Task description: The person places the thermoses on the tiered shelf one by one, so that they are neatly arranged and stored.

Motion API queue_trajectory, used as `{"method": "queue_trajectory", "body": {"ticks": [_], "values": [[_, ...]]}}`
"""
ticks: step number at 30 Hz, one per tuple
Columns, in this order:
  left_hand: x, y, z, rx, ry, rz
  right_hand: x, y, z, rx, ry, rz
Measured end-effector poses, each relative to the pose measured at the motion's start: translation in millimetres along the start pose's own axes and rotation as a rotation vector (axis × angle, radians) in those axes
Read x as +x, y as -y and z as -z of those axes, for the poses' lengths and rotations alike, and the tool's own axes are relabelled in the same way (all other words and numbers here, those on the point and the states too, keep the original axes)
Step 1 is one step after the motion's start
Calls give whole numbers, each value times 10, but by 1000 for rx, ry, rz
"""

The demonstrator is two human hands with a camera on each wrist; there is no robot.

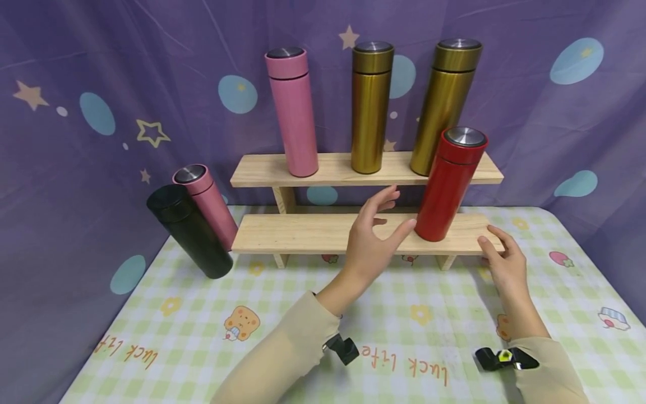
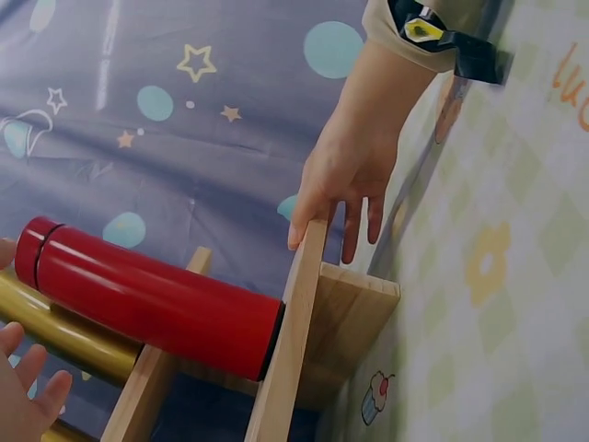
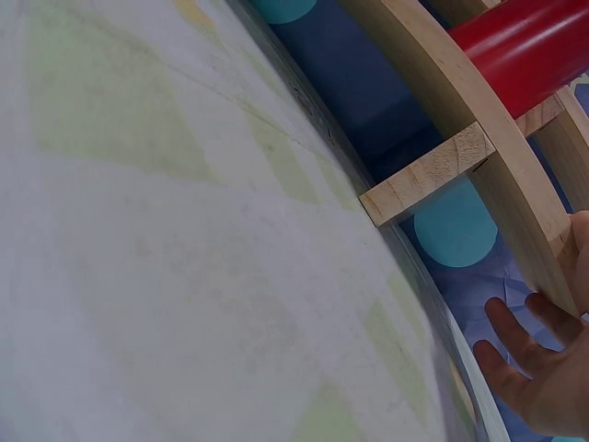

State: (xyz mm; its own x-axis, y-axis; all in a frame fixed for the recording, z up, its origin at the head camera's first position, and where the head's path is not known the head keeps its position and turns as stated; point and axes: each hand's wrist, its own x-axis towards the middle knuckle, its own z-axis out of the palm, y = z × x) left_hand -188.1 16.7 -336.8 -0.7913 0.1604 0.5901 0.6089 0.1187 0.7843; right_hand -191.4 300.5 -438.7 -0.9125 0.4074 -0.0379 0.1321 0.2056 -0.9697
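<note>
Two shelves (image 1: 292, 233), tablecloth (image 1: 383, 314), purple curtain (image 1: 176, 62)

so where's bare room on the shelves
The lower shelf is bare from its left end to the left hand; the upper shelf has a gap between its pink bottle and left gold bottle. Crowded: lower right, with red bottle and right hand.

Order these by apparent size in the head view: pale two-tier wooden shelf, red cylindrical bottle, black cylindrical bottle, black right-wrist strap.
1. Two-tier wooden shelf
2. Red cylindrical bottle, black cylindrical bottle: too alike to rank
3. Black right-wrist strap
</note>
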Motion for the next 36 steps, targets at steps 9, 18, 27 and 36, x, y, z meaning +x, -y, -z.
{"method": "queue_trajectory", "body": {"ticks": [9,18,27,36], "values": [[-134,-17,209,16,32,-4,4,-3,-2,-19,2,-5],[-299,-43,528,100,67,-17,-5,-15,-24,-40,4,-4],[-401,10,884,146,25,23,8,-9,-33,-38,-3,2],[-513,26,1085,165,-18,61,9,4,-12,-15,-4,1]]}}
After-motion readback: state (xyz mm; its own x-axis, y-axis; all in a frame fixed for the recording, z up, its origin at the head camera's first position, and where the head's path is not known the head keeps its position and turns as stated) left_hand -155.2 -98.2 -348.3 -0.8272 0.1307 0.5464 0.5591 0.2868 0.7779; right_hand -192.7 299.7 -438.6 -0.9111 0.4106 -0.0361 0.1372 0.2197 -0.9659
